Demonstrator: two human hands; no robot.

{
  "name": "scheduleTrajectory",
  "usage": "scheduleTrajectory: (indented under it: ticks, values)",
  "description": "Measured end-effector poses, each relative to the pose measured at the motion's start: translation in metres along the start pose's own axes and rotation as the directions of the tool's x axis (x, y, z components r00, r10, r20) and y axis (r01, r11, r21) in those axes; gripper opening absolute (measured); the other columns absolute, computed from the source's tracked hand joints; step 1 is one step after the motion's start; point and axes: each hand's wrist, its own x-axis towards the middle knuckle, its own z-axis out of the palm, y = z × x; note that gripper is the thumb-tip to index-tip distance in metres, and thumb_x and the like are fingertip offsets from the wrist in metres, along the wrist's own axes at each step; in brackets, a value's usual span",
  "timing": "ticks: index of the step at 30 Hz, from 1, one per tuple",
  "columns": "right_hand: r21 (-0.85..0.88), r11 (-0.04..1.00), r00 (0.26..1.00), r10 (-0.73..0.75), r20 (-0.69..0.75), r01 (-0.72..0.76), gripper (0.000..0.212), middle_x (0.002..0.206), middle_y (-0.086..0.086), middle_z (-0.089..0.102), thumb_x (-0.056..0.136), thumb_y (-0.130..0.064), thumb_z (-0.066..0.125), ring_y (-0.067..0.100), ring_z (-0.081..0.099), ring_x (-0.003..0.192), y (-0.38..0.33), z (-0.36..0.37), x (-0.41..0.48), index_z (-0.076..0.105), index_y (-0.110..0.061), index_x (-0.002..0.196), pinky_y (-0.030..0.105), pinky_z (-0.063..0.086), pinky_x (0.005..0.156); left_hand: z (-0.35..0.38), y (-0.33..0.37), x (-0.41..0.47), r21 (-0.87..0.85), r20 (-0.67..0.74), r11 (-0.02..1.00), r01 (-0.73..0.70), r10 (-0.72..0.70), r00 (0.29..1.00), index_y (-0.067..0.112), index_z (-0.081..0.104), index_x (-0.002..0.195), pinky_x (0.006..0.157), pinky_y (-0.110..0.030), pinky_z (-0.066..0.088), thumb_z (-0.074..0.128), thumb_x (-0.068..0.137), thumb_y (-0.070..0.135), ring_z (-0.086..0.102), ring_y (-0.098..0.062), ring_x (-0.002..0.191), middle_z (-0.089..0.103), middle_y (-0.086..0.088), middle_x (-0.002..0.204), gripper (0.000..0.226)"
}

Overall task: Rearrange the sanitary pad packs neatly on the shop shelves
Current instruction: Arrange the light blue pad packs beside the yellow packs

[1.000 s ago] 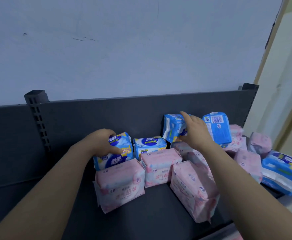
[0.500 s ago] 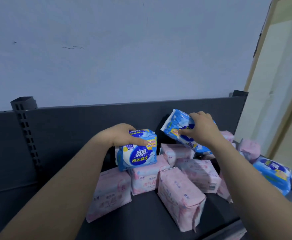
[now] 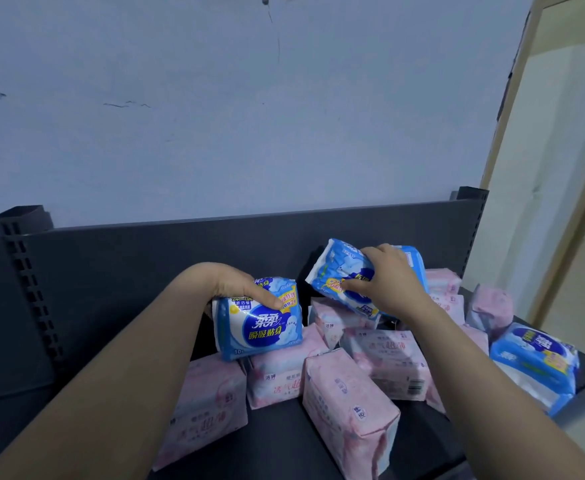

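Left hand (image 3: pixel 239 284) grips upright blue pack (image 3: pixel 258 320); right hand (image 3: pixel 388 282) grips tilted blue pack (image 3: pixel 339 275). Advice: set both upright, labels forward, beside each other behind pink packs (image 3: pixel 348 410) on shelf (image 3: pixel 118 271).

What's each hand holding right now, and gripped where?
Left hand grips an upright blue pack by its top edge. Right hand holds a tilted blue pack across its middle.

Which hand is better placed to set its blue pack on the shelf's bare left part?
Left: the left hand holds its pack upright beside that bare stretch; the right hand is farther right.
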Motion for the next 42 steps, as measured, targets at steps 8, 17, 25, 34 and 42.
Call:
scheduleTrajectory:
  ticks: [8, 17, 25, 34, 42]
  values:
    - [0.031, 0.999, 0.999, -0.007, -0.042, 0.008, 0.045, 0.111, 0.002, 0.048, 0.08, -0.042, 0.073, 0.023, 0.042, 0.108, 0.001, 0.013, -0.003, 0.059, -0.016, 0.113, 0.037, 0.042, 0.087, 0.006, -0.01, -0.001, -0.043, -0.079, 0.999, -0.015, 0.012, 0.997, 0.012, 0.072, 0.11, 0.09, -0.039, 0.055, 0.085, 0.042, 0.063, 0.071, -0.024, 0.095, 0.074, -0.008, 0.104, 0.086]
    - [0.025, 0.999, 0.997, -0.021, -0.068, 0.023, 0.044, 0.111, 0.001, 0.047, 0.081, -0.041, 0.072, 0.022, 0.041, 0.108, -0.003, 0.011, -0.007, 0.059, -0.017, 0.114, 0.033, 0.04, 0.086, 0.013, -0.014, -0.011, -0.07, -0.238, 0.989, -0.127, 0.107, 0.965, 0.009, 0.077, 0.095, 0.088, -0.036, 0.056, 0.086, 0.055, 0.057, 0.073, -0.023, 0.089, 0.076, -0.006, 0.092, 0.063]
    - [0.052, 0.998, 0.991, -0.024, -0.131, 0.031, 0.039, 0.105, 0.001, 0.047, 0.079, -0.041, 0.073, 0.021, 0.038, 0.105, -0.015, 0.0, -0.014, 0.061, -0.017, 0.107, 0.032, 0.039, 0.086, 0.02, -0.007, -0.049, -0.013, -0.433, 0.96, -0.28, 0.247, 0.867, 0.01, 0.077, 0.089, 0.085, -0.038, 0.058, 0.087, 0.059, 0.049, 0.073, -0.022, 0.081, 0.076, -0.004, 0.081, 0.05]
    - [0.238, 0.933, 0.957, 0.287, -0.044, -0.269, 0.047, 0.139, 0.009, 0.031, 0.069, -0.051, 0.079, 0.025, 0.031, 0.13, 0.01, -0.005, -0.037, 0.065, -0.016, 0.096, 0.042, 0.041, 0.1, 0.034, -0.003, -0.063, -0.103, -0.561, 0.909, -0.405, 0.283, 0.778, 0.009, 0.076, 0.088, 0.071, -0.029, 0.057, 0.087, 0.062, 0.043, 0.073, -0.019, 0.072, 0.075, -0.004, 0.077, 0.044]
    - [0.447, 0.839, 0.941, 0.337, 0.021, -0.31, 0.046, 0.151, 0.009, 0.017, 0.066, -0.052, 0.082, 0.022, 0.026, 0.141, 0.022, -0.009, -0.035, 0.065, -0.024, 0.097, 0.046, 0.042, 0.103, 0.058, 0.017, -0.056, -0.124, -0.629, 0.899, -0.421, 0.257, 0.734, 0.01, 0.075, 0.088, 0.071, -0.03, 0.058, 0.088, 0.061, 0.045, 0.073, -0.017, 0.071, 0.075, -0.002, 0.075, 0.046]
